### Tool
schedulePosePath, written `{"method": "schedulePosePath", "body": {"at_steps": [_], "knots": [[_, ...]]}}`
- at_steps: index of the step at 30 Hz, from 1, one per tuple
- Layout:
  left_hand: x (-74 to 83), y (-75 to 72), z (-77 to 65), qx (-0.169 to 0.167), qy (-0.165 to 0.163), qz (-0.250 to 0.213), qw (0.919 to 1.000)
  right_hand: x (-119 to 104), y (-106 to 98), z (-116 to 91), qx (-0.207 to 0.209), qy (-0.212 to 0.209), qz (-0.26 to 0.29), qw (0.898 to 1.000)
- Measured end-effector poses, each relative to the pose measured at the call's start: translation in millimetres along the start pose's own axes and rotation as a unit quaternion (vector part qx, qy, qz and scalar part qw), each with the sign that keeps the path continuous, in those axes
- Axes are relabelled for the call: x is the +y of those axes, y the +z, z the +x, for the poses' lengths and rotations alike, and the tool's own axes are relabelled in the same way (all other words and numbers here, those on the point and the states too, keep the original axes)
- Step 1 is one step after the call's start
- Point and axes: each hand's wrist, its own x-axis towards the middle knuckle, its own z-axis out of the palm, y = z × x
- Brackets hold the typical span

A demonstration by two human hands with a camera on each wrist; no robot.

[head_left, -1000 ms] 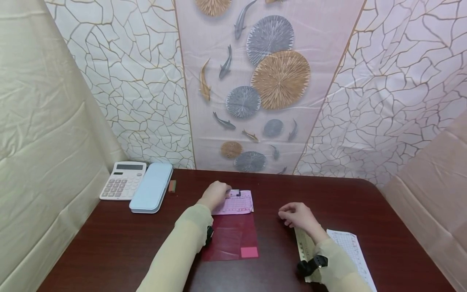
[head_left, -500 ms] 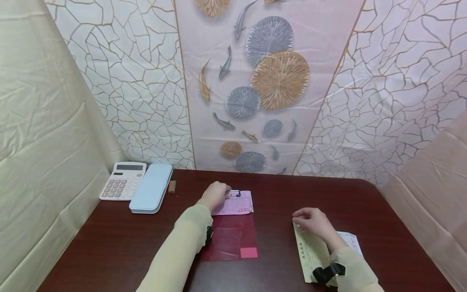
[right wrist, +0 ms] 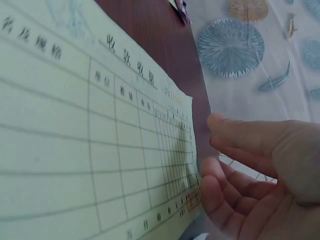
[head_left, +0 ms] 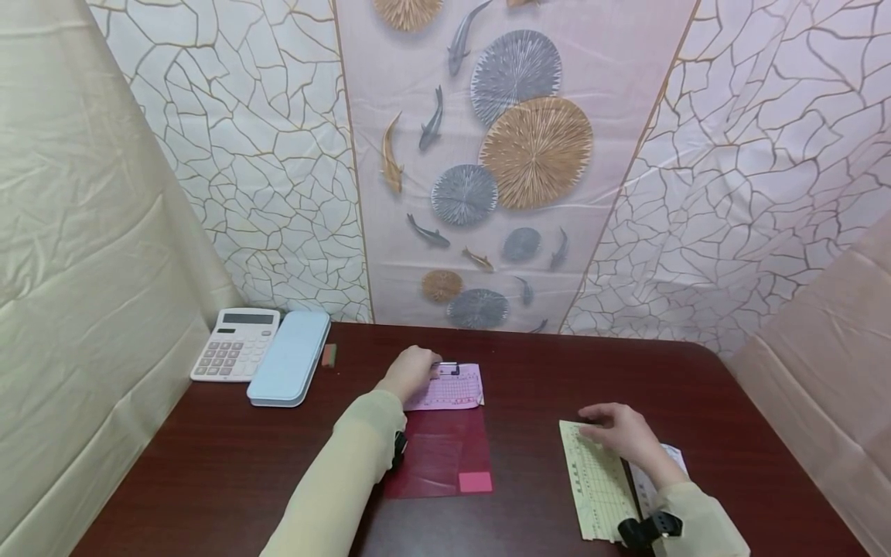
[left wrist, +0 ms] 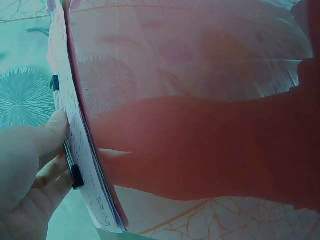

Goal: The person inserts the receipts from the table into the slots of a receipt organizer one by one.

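Over the dark table point(head_left: 209, 487) is a red sheet point(head_left: 435, 452); to its right, a yellow slip point(head_left: 597, 483). A pink slip point(head_left: 455, 393) covers the sheet's far end. The right hand point(head_left: 625, 437), thumb and fingertips apart, is at the yellow slip's far right corner. The left hand point(head_left: 409, 373) pinches the pink slip's clip point(left wrist: 76, 177).

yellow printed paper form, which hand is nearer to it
Right: the right hand is at the upper end of the yellow printed paper form; the left hand is well to its left, at the pink printed paper.
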Motion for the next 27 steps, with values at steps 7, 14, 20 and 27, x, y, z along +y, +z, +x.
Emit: {"method": "schedulePosePath", "body": {"at_steps": [7,14,20,27], "knots": [[-0.5,0.3,-0.2,0.006,0.004,-0.001,1.0000,2.3,1.8,-2.3,0.015,-0.021,-0.060,0.998],[0.6,-1.5,-1.0,0.005,0.001,-0.008,1.0000,0.6,4.2,-2.0,0.024,-0.051,-0.110,0.992],[1.8,-2.6,-2.0,0.001,-0.007,-0.010,0.9999,-2.5,5.3,-1.3,0.027,-0.060,-0.126,0.990],[1.8,-2.7,-2.2,-0.004,-0.010,-0.013,0.9999,-2.7,6.9,-1.2,0.038,-0.052,-0.138,0.988]]}}
